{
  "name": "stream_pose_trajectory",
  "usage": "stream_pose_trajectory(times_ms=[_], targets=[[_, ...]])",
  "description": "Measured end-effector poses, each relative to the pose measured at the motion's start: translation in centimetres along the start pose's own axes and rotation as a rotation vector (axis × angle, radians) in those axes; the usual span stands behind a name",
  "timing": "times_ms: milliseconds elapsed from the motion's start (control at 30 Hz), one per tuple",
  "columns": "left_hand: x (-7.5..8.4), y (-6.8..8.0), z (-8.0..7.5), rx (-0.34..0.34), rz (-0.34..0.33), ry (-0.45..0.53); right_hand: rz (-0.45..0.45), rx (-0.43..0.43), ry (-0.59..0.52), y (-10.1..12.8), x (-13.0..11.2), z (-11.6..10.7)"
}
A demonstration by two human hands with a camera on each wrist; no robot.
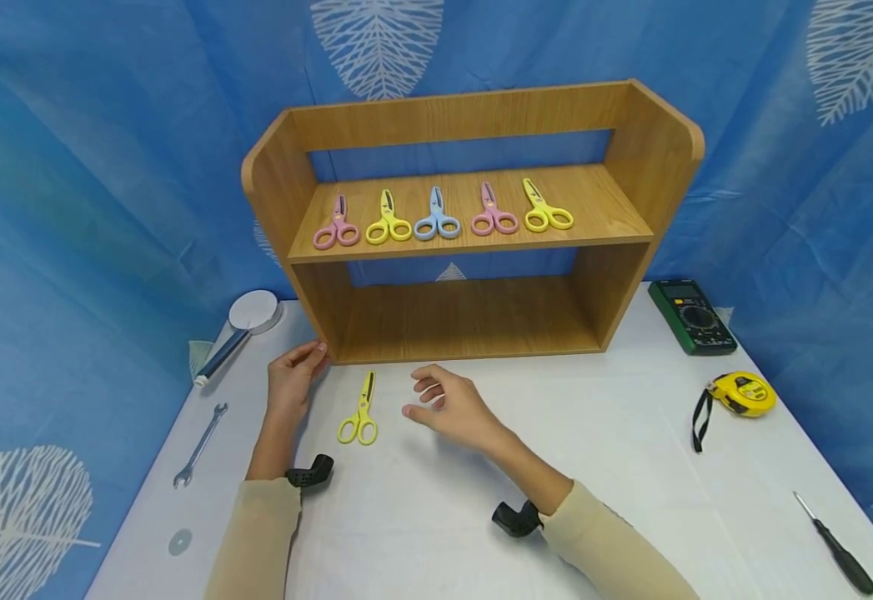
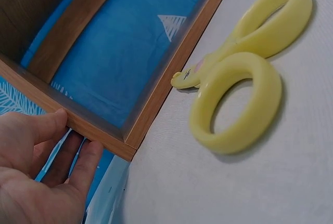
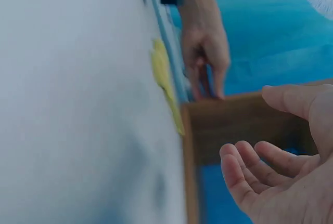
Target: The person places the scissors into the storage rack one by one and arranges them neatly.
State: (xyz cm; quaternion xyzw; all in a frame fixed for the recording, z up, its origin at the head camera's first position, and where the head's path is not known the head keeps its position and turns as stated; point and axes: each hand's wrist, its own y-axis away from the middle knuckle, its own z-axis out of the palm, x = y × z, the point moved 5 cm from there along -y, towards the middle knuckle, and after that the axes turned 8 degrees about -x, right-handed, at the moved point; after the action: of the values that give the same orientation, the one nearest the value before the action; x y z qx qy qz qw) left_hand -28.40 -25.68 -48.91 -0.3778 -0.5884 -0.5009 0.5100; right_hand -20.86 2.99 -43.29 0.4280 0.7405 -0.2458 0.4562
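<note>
Left hand (image 1: 291,385) spread, fingertips touching shelf (image 1: 474,225) corner; right hand (image 1: 453,406) loosely spread, holding nothing, just beside yellow scissors (image 1: 360,412) on desk (image 1: 631,467).

white table (image 1: 436,517) holding a wooden shelf (image 1: 654,150) at the far side. five scissors (image 1: 436,218) in a row on its upper board. yellow scissors (image 1: 359,410) lying near the shelf. wrench (image 1: 199,445) on the left; tape measure (image 1: 740,393) and screwdriver (image 1: 835,543) on the right.
</note>
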Motion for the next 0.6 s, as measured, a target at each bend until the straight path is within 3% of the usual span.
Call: stream_pose_trajectory(times_ms=[300, 600], targets=[[0.2, 0.0, -0.1, -0.004, 0.005, 0.015, 0.041, -0.058, -0.014, -2.0, 1.4, 5.0], [0.1, 0.0, -0.2, -0.008, -0.004, -0.004, 0.07, -0.085, 0.119, -3.7, 1.5, 7.6]])
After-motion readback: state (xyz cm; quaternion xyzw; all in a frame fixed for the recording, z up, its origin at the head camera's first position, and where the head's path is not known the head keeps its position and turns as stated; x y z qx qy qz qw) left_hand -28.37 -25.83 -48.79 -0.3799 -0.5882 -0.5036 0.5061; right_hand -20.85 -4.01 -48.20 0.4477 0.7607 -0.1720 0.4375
